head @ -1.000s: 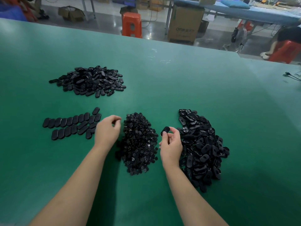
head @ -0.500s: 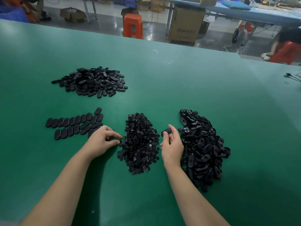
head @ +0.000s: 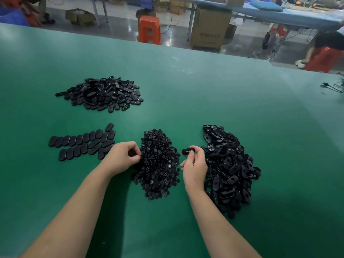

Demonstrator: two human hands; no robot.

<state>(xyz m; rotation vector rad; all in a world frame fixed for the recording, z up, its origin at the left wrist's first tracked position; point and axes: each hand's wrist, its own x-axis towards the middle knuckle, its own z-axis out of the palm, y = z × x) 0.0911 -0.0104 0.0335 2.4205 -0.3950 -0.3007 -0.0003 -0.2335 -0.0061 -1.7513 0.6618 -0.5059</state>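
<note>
At mid pile (head: pixel 158 170), L hand (head: pixel 121 159) picks (R hand (head: pixel 194 167) pinches oval pc (head: pixel 188 151)).

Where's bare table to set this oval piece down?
Bare: the table beyond the middle pile and right pile, right of the far pile; also right of the right pile. Crowded: from the laid rows past left hand and right hand.

This is a factory assembly floor. A long green work table (head: pixel 223 94) carries sorted heaps of identical black plastic parts (head: pixel 230 168). Beyond it, cardboard boxes (head: pixel 210 28), orange plastic stools (head: pixel 149 29), a floor fan (head: pixel 270 41) and another long blue-topped bench (head: pixel 279 15) stand on a polished concrete floor (head: pixel 121 32).
</note>
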